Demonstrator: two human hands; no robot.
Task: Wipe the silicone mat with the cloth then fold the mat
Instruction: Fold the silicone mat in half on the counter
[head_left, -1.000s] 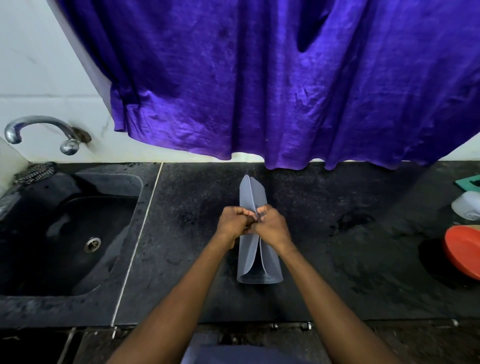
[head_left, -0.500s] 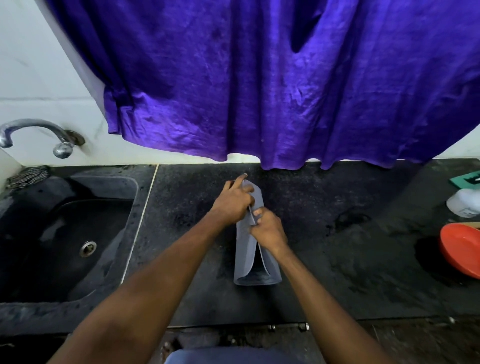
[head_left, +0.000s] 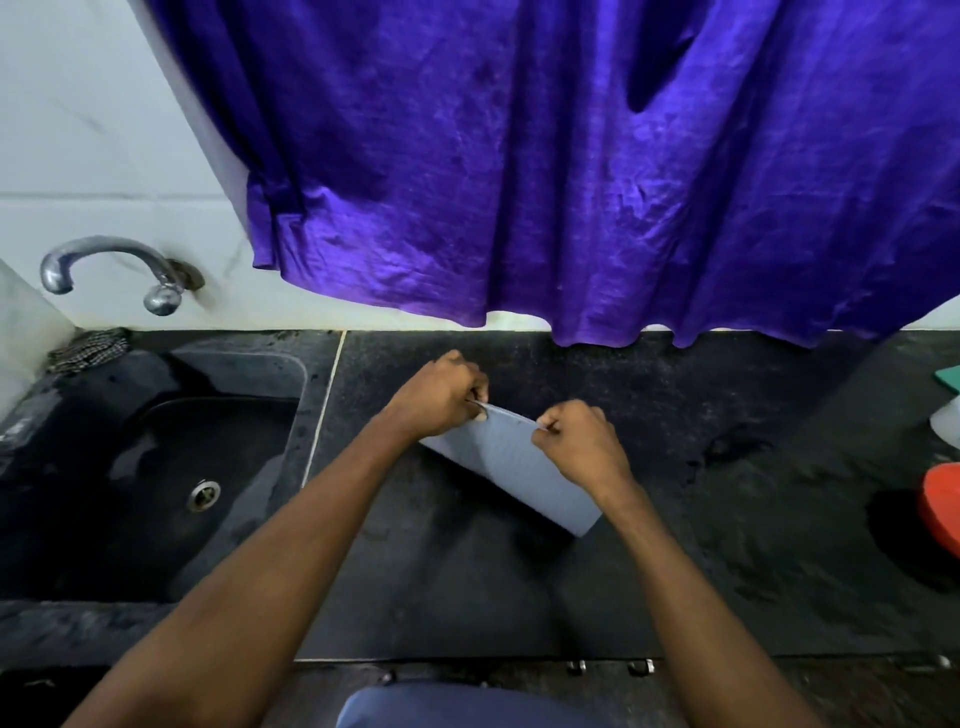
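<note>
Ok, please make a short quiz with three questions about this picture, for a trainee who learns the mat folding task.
1. True or false: both hands pinch the top edge of the grey mat.
2. Which thing lies at the right edge of the counter? A) a red dish B) a kettle C) a knife
3. Fill in: the tap stands above the ____.

Key
1. True: the left hand and the right hand each grip it.
2. A, the red dish.
3. Sink.
</note>
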